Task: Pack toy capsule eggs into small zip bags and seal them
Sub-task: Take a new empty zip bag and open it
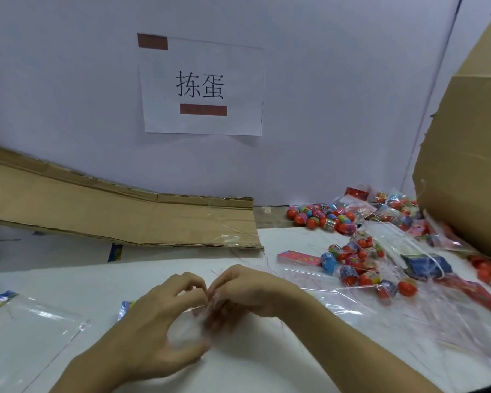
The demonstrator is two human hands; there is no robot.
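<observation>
A: Starting big: at three o'clock we have the tall cardboard box [465, 154], and from nine to eleven the flattened cardboard sheet [119, 214] leaning at the wall, under the paper sign [201, 86].

B: The white table [253, 364] carries everything else. Between one and three o'clock lie the loose capsule eggs [318, 217], some already bagged, among scattered clear film. At eight o'clock a spare zip bag [31, 321] lies flat.

A: And at centre, our hands. Our left hand [153, 330] and right hand [253, 290] meet fingertip to fingertip, curled and pinching a small clear zip bag [207, 310] between them.

B: Is an egg inside? The film blurs there; we cannot tell.

A: How will it handle?

B: We judge the bag very light, limp and slick, so we should pinch it at the top strip, near the two corners, and run along the seal. The eggs look hard, smooth and apt to roll, best taken round the middle.

A: The tabletop looks smooth, so stray film may slide.
</observation>
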